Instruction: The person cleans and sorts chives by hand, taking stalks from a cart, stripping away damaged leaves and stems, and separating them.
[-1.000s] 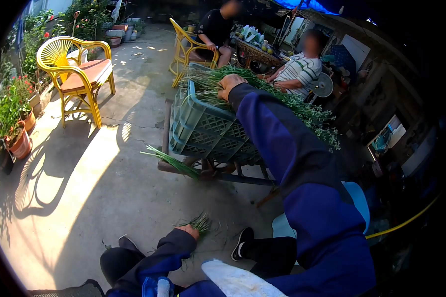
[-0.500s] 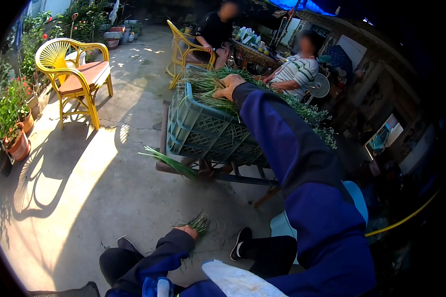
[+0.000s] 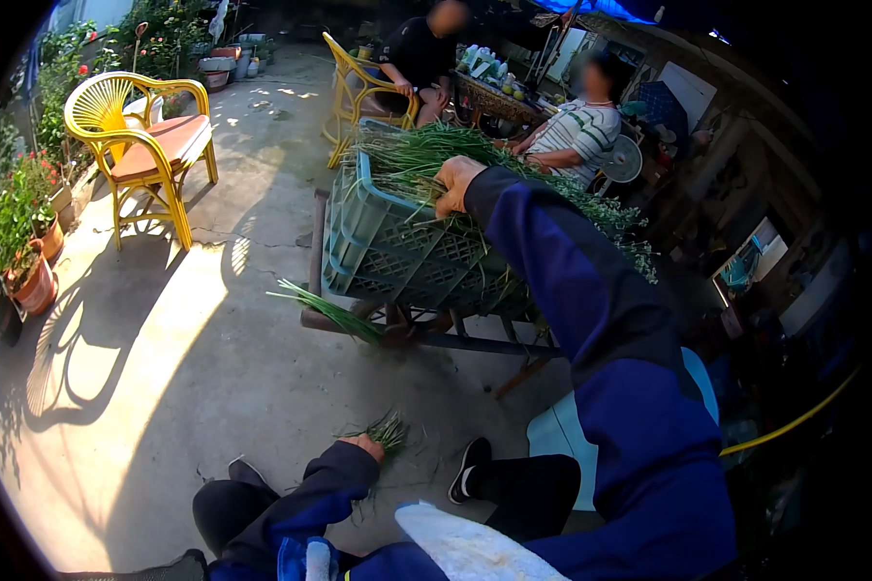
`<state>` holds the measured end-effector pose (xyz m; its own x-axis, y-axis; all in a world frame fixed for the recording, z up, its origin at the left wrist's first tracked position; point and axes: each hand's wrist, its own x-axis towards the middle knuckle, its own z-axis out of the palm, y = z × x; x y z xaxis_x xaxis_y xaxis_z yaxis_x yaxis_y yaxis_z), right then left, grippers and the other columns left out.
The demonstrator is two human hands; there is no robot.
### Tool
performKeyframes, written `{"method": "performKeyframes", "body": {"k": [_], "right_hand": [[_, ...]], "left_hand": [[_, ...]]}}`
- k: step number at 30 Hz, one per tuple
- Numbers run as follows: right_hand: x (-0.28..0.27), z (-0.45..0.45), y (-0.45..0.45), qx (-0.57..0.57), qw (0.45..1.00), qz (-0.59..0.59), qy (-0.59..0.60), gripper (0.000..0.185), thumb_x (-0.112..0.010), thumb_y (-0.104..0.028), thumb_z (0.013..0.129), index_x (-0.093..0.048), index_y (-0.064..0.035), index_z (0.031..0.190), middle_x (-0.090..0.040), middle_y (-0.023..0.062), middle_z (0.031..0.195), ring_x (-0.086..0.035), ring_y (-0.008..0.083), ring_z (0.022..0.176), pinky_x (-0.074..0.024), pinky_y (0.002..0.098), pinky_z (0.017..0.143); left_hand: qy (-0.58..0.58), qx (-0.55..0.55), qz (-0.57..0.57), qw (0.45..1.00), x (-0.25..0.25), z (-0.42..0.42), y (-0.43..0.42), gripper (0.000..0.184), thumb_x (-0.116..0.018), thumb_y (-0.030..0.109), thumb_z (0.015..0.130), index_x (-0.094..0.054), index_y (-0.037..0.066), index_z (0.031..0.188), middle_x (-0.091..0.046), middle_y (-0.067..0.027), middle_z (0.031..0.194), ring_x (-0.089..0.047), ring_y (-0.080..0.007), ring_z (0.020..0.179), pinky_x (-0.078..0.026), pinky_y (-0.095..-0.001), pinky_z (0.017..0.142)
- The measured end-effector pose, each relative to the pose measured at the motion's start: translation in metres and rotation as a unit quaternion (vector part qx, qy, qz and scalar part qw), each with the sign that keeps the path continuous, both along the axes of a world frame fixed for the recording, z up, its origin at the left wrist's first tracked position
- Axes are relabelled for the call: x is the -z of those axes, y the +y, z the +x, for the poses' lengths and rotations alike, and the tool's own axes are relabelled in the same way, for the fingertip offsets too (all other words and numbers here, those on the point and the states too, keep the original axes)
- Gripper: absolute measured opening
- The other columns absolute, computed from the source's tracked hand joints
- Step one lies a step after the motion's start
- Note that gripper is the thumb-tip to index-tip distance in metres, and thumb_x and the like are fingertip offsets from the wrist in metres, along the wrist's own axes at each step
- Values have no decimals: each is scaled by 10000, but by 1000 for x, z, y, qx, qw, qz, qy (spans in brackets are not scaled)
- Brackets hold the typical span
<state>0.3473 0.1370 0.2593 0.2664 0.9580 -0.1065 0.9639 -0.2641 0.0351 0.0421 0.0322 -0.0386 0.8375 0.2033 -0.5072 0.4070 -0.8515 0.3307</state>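
Holding small bunch: left fingers | right fingers in heaped greens, grip unclear | between them, one bundle | beneath right, crate brimming, much seemingly left

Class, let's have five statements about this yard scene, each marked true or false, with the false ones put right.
1. The right hand is at the greens in the crate. True.
2. The left hand is empty. False: it holds a small bunch of stems.
3. The crate stands directly on the ground. False: it rests on a frame.
4. A bundle of long stems lies outside the crate. True.
5. Someone sits in the leftmost yellow chair. False: nobody sits there.
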Motion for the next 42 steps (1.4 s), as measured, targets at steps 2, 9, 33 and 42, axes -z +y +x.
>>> {"method": "performKeyframes", "body": {"k": [2, 9, 33, 42], "right_hand": [[2, 13, -7, -4, 994, 88, 63, 264, -748, -181, 623, -571, 15, 622, -450, 79, 482, -440, 152, 455, -336, 347, 454], [-21, 24, -21, 96, 978, 184, 27, 172, -704, -125, 661, -577, -18, 617, -514, 31, 544, -435, 118, 482, -362, 324, 476], [-1, -148, -104, -301, 896, 322, -48, 184, -663, -134, 581, -554, -82, 720, -527, 79, 660, -555, 288, 616, -446, 370, 534], [231, -201, -194, -122, 837, 359, 395, 114, -587, -47, 669, -595, -52, 783, -593, 100, 725, -579, 213, 625, -458, 313, 546]], "left_hand": [[-3, 8, 10, 1000, -2, -2, 0, 258, -395, 208, 810, -573, 95, 958, -541, -169, 1032, -555, -314, 937, -456, -410, 751], [-18, 12, 19, 1000, 11, 2, -1, 256, -467, 236, 787, -574, 105, 979, -539, -175, 1040, -553, -313, 948, -458, -411, 754], [-96, -40, 76, 992, 7, -9, 17, 277, -536, 270, 753, -581, 108, 974, -565, -151, 978, -567, -294, 898, -466, -396, 740], [-456, -186, -123, 861, -7, -46, 54, 338, -584, 180, 746, -514, 43, 1047, -554, -140, 979, -569, -255, 870, -455, -341, 732]]}}
